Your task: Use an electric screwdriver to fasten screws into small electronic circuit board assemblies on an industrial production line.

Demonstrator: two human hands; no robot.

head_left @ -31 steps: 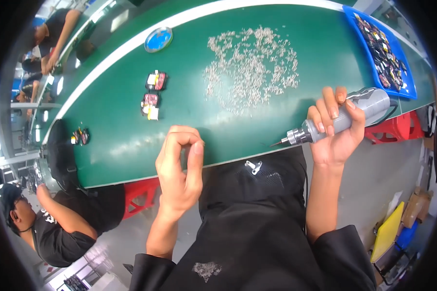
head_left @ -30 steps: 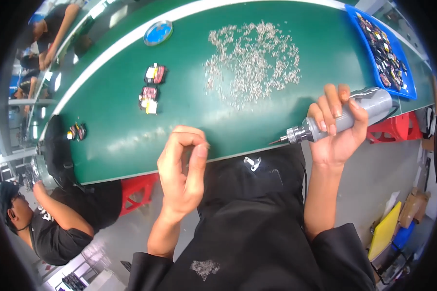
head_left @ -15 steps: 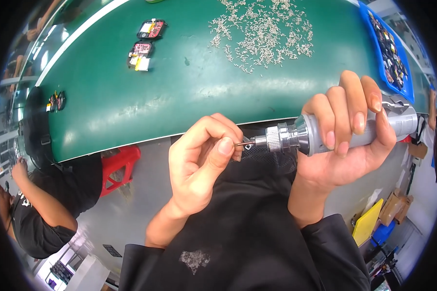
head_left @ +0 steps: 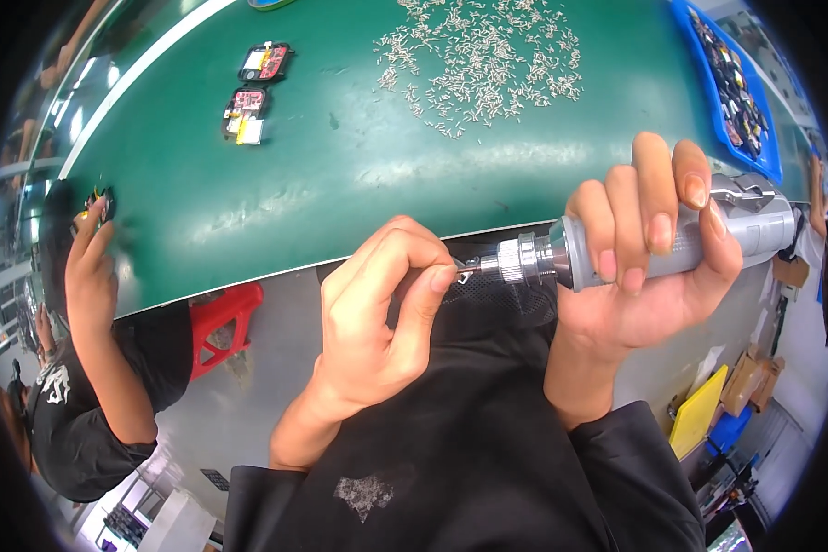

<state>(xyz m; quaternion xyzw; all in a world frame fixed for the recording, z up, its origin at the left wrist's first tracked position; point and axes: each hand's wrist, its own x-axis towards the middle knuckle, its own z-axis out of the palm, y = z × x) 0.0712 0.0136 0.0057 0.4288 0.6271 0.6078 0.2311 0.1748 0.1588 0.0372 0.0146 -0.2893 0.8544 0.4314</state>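
My right hand (head_left: 649, 267) is wrapped round the grey body of an electric screwdriver (head_left: 750, 230), held level with its metal chuck toward the left. From the chuck a thin screwdriver bit (head_left: 470, 270) sticks out. Thumb and forefinger of my left hand (head_left: 377, 313) pinch the bit's tip; whether a small screw is between them is hidden. Beyond my hands, many small silvery screws (head_left: 488, 64) lie spread on the green table (head_left: 340, 175). Two opened black casings with red circuit boards, an upper one (head_left: 267, 63) and a lower one (head_left: 245, 115), lie farther left.
A blue tray (head_left: 722, 129) full of small dark assemblies stands at the far right. At the left, a co-worker's hand (head_left: 92, 267) touches a small black device (head_left: 107, 204) on the table. A red stool (head_left: 225, 327) stands below the table edge; a yellow panel (head_left: 697, 411) is at lower right.
My left fingers have closed further over the bit's tip, with the wrist turned slightly. The co-worker's hand has come up to the black device. The view has shifted a little.
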